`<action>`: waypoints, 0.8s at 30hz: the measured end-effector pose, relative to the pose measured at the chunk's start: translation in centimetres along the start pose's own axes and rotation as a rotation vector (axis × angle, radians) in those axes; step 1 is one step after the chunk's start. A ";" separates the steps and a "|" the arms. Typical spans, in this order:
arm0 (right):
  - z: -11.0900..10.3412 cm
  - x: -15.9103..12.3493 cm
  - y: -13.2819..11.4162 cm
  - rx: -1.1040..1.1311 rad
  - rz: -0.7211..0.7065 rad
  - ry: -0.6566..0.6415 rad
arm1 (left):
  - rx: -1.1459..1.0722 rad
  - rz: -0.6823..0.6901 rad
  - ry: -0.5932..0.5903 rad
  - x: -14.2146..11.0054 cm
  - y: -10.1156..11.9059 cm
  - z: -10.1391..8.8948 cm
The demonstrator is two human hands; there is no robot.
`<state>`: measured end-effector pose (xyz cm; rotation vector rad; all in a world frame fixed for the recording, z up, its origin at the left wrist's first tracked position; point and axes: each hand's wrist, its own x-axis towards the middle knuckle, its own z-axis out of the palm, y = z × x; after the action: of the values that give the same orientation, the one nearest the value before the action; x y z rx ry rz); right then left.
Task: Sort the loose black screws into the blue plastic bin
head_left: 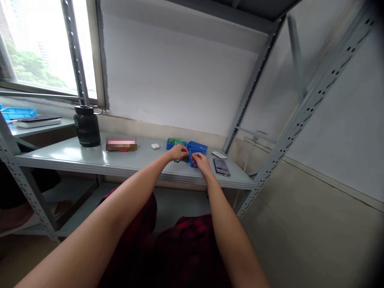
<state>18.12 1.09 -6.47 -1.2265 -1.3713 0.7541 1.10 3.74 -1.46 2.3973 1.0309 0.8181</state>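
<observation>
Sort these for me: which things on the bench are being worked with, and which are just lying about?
In use, apparently:
left hand
right hand
small dark parts
blue bin at the fingertips

Likely too:
green-filled bin
rear blue bin

Lying about:
black bottle
small white case
phone
flat white item

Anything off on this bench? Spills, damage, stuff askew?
Small dark parts lie loose on the shelf beside the blue bins; possibly spilled, possibly just a working pile. Wall edge beside the window frame looks ragged, maybe unfinished. Black bottle stands upright.
</observation>
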 end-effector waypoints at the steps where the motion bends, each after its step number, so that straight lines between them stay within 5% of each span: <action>1: 0.1 0.0 0.1 -0.035 -0.017 -0.009 | 0.007 0.000 -0.007 0.0 0.0 0.0; 10: 1.1 -0.6 0.4 -0.583 -0.355 -0.065 | 0.021 -0.009 0.029 -0.2 0.6 0.2; 14: 1.3 -1.0 0.1 -0.515 -0.342 -0.070 | 0.034 -0.039 0.048 -0.2 1.3 0.3; 19: 1.1 -0.8 -0.1 -0.413 -0.310 -0.033 | 0.046 -0.114 0.223 0.1 1.5 0.1; 24: 0.7 -0.4 -0.4 -0.302 -0.256 0.080 | -0.012 -0.158 0.175 0.2 1.4 -0.1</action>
<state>17.28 0.72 -6.38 -1.2650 -1.5779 0.3233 1.86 2.97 -0.53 2.2305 1.2609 0.9863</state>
